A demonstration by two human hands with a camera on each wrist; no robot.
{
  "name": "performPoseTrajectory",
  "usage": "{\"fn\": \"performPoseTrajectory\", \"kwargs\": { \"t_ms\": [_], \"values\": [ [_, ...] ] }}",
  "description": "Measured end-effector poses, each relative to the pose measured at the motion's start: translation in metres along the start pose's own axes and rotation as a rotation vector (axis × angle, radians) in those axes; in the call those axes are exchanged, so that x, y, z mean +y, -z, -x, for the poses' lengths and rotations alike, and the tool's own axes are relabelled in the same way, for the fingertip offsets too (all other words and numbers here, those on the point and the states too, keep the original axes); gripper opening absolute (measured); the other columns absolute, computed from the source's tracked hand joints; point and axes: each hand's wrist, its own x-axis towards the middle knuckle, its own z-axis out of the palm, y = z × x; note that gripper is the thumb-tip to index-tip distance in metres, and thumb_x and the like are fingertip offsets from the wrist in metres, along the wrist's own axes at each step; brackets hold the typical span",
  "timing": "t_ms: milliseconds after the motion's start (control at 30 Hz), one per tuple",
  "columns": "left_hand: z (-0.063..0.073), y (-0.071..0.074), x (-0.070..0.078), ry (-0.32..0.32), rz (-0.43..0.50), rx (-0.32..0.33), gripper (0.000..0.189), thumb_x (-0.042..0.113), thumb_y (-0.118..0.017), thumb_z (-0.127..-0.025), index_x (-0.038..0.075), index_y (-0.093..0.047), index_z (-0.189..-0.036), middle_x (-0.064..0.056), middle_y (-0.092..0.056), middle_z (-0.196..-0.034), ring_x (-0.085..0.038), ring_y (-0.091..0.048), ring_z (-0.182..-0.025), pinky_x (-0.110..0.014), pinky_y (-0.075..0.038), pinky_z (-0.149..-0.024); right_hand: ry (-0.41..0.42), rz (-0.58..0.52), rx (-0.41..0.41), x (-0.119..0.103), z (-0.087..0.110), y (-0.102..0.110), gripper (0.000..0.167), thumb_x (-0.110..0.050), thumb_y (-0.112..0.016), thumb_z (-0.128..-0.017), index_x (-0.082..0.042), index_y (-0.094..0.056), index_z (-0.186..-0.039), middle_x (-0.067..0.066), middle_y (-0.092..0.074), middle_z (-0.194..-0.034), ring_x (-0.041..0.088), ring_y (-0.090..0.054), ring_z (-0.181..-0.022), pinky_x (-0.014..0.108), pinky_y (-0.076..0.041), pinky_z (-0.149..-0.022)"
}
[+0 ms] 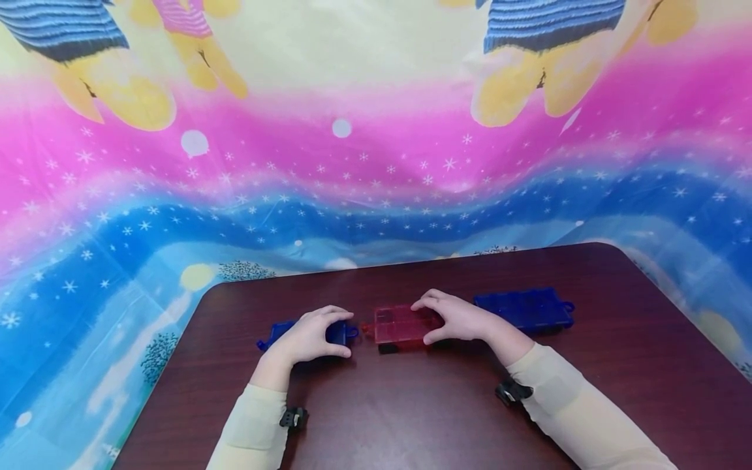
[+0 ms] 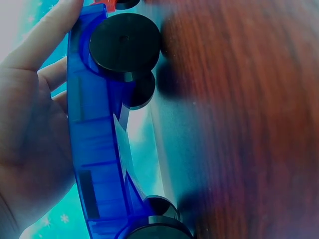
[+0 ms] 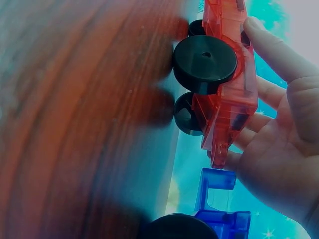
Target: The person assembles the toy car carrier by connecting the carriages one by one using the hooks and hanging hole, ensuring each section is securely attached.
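Observation:
A blue see-through toy wagon (image 1: 337,333) with black wheels stands on the table at the left. My left hand (image 1: 308,336) grips it from above, thumb on the near side; the left wrist view shows the thumb against the blue side wall (image 2: 94,134), the fingers mostly hidden behind. Just to the right is a red see-through toy wagon (image 1: 398,324), its hitch close to the blue one's ring. My right hand (image 1: 458,318) holds its right part between thumb and fingers. Behind the right wrist stands a longer blue wagon (image 1: 523,308), its hitch (image 3: 219,180) near the red wagon's end.
All the wagons stand in a row on a dark red-brown wooden table (image 1: 376,405) with rounded far corners. A colourful printed cloth (image 1: 352,163) hangs behind the table's back edge. Dark wrist cameras (image 1: 294,418) sit on both sleeves.

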Motion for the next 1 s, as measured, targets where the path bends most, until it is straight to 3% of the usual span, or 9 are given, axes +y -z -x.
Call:
{"fn": "performPoseTrajectory", "kwargs": {
  "t_ms": [267,1000],
  "values": [
    [0.000,0.003,0.002,0.001,0.031,0.021,0.070,0.050,-0.068,-0.066,0.022,-0.047,-0.126,0.007,-0.043,-0.122,-0.015,-0.041,-0.111,-0.040,-0.036,-0.089,-0.014,-0.008,-0.013,-0.001,0.000,-0.001,0.057,-0.037,-0.070,-0.069,-0.018,-0.050,-0.119,-0.003,-0.040,-0.115,0.014,-0.044,-0.103,0.033,-0.038,-0.085],
    [-0.011,0.005,0.016,-0.022,0.023,-0.005,0.070,0.052,-0.066,-0.066,0.022,-0.046,-0.126,0.004,-0.042,-0.124,-0.016,-0.038,-0.114,-0.040,-0.034,-0.091,-0.018,-0.005,-0.018,-0.001,0.000,0.000,0.058,-0.041,-0.068,-0.070,-0.018,-0.049,-0.120,-0.003,-0.040,-0.116,0.014,-0.044,-0.102,0.032,-0.039,-0.085]
  ]
}}
